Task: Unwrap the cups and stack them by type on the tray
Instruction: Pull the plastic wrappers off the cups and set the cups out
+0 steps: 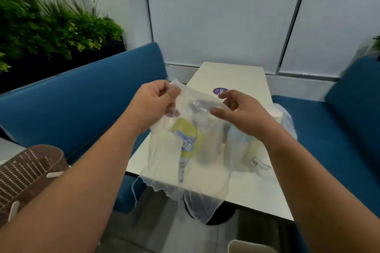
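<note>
Left hand: our left hand (157,101) is raised above the near end of the table, fingers curled and pinching the top edge of the clear plastic wrapper (185,162)
Right hand: our right hand (239,114) sits at the wrapper's upper right edge, fingers bent and thumb out — we cannot tell whether it truly grips the film or only touches it
Wrapper: it hangs limp from our hands, its ragged lower edge dangling past the table's near edge; a yellow and blue label (185,139) shows through it
Cups: a stack of cups (275,114) inside another plastic bag lies on the table (236,76) beside our right wrist; shapes seen through the wrapper are too blurred to name
Table: pale top with a purple round sticker (220,91) farther back
Around us: blue benches (82,96) on both sides, a brown perforated basket (26,172) at lower left, green plants (47,22) behind the left bench — all motion-blurred
</note>
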`<state>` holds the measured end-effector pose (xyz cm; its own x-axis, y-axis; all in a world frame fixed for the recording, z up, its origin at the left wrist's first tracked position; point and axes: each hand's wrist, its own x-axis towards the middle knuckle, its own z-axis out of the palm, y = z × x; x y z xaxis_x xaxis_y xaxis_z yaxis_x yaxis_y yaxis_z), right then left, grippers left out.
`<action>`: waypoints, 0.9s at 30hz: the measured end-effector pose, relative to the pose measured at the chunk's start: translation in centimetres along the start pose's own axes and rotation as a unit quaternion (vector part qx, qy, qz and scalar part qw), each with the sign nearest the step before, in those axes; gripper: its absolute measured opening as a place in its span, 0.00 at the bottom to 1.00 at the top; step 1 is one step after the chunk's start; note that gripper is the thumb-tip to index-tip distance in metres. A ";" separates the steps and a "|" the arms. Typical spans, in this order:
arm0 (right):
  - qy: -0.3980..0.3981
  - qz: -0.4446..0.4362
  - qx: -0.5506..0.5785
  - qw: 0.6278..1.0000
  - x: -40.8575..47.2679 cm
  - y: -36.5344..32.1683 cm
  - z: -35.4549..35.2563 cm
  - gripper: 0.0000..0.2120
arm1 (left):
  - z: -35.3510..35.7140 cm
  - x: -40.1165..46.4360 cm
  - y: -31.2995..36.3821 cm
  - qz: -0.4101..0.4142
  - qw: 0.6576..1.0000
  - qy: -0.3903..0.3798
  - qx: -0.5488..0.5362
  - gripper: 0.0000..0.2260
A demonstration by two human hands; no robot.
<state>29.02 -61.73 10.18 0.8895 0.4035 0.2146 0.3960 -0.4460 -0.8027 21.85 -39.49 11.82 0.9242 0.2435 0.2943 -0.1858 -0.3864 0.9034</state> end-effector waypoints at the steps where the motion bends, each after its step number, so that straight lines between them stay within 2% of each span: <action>1: 0.063 0.006 -0.017 0.998 -0.2 -0.1 0.4 0.13 | 0.1 -0.7 0.1 0.063 0.993 0.049 0.082 0.11; 2: 0.086 0.021 0.012 0.996 -0.3 -0.2 0.7 0.14 | 0.2 -1.4 0.2 0.129 0.977 0.091 0.147 0.11; 5: 0.015 0.043 0.055 0.997 -0.9 -1.3 2.0 0.12 | 0.8 -3.3 0.1 0.294 0.898 0.165 0.283 0.11; 7: 0.032 0.021 0.058 0.998 -1.2 -1.9 2.7 0.11 | 1.2 -3.8 -0.5 0.334 0.856 0.196 0.342 0.14; 10: 0.069 0.010 0.085 0.994 -1.3 -2.0 3.2 0.13 | 0.7 -4.1 -1.0 0.328 0.834 0.242 0.371 0.15; 16: -0.001 0.055 0.011 0.998 -2.1 -3.9 5.4 0.19 | -0.8 -4.6 -2.0 0.329 0.837 0.236 0.368 0.14; 20: 0.042 0.050 -0.044 0.997 -2.7 -5.1 5.8 0.20 | -2.1 -5.0 -2.9 0.295 0.836 0.261 0.382 0.14; 22: 0.016 0.056 -0.003 0.998 -2.5 -5.7 6.2 0.18 | -2.5 -4.8 -3.2 0.294 0.838 0.265 0.375 0.13; 24: -0.041 0.083 0.067 0.993 -1.8 -5.6 7.3 0.20 | -2.5 -4.9 -3.5 0.323 0.857 0.217 0.339 0.12; 26: -0.091 0.080 0.085 0.989 -1.1 -4.9 8.7 0.23 | -2.6 -5.4 -3.4 0.327 0.900 0.131 0.256 0.10; 27: -0.108 0.070 0.093 0.987 -0.9 -4.5 9.3 0.23 | -2.9 -5.7 -3.2 0.300 0.927 0.093 0.203 0.09</action>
<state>24.35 -52.69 8.44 0.8557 0.5174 -0.0133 0.2052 -0.3628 -0.9090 16.19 -37.09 8.16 0.6146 0.0105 0.7888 -0.4729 -0.7954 0.3790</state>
